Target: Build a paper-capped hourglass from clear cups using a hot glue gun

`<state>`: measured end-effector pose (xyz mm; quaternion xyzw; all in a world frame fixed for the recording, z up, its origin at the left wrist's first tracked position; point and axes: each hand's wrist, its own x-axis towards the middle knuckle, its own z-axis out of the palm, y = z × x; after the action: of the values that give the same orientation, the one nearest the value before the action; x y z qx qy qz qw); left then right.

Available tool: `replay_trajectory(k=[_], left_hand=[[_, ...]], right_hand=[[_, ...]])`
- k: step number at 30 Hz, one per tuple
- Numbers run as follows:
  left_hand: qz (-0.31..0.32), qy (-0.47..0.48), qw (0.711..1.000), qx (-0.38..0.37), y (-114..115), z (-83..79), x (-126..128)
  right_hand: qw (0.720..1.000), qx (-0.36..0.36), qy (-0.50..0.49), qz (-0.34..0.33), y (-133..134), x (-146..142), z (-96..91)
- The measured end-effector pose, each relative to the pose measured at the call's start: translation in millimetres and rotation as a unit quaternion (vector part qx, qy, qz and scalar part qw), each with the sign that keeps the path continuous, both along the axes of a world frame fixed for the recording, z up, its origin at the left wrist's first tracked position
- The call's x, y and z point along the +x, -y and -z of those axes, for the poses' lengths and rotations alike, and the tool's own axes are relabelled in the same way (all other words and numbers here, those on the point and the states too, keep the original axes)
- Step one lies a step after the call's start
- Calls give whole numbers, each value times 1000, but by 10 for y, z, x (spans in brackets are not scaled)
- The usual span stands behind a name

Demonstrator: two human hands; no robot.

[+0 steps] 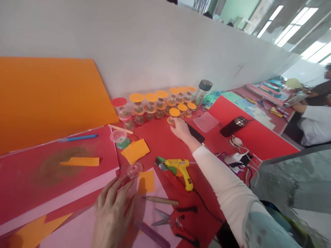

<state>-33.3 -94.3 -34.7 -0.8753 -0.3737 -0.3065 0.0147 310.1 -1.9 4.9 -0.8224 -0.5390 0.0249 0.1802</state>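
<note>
My right hand (181, 130) is stretched to the back of the red table, its fingers closed at the base of a clear hourglass-shaped piece with an orange paper disc (174, 112) on top. Similar orange-topped pieces (151, 97) stand in rows behind it, and one has a red top (119, 102). My left hand (113, 210) is at the front, fingers extended and slightly bent, holding nothing visible. Its fingertips are close to a clear plastic cup-like part (135, 170); contact is unclear. Orange paper squares (136, 151) lie beyond that part.
A yellow glue gun (182, 168), red-handled scissors (176, 222) and a wooden-handled awl (161, 200) lie between my arms. A blue pen (81, 137) rests left. A lidded bottle (203, 92), dark flask (234, 126) and cables (245, 158) stand or lie right. Another person (317, 100) is far right.
</note>
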Motion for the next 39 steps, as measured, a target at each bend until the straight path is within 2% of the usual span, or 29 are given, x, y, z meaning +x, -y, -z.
replay_trajectory(k=[5,10,14,18,21,23,26,32,36,39], left_hand=[[-22,-3,999,24,7,-59,41],[-26,-12,998,51,-17,-65,22],[-21,-12,998,59,-6,-94,22],[-29,27,999,36,46,-198,62],[-10,65,998,10,127,-291,98],[23,77,997,-1,233,-323,119],[56,59,997,-14,503,-303,131],[145,0,989,2,1215,-263,-29],[120,-13,992,-29,1544,-282,-260],[87,-9,995,-50,1715,-230,-394]], right_hand=[[1000,-1,-19,0,-80,60,-13],[997,41,-48,-51,179,26,-77],[984,110,-76,-116,726,-220,-152],[963,188,-100,-164,1448,-698,-171],[927,283,-157,-192,1945,-1105,-99],[909,321,-190,-184,2215,-1329,-20],[897,334,-225,-184,2520,-1535,104],[900,355,-173,-186,2808,-1626,290],[893,372,-159,-197,2853,-1669,404],[886,388,-150,-203,2886,-1702,520]])
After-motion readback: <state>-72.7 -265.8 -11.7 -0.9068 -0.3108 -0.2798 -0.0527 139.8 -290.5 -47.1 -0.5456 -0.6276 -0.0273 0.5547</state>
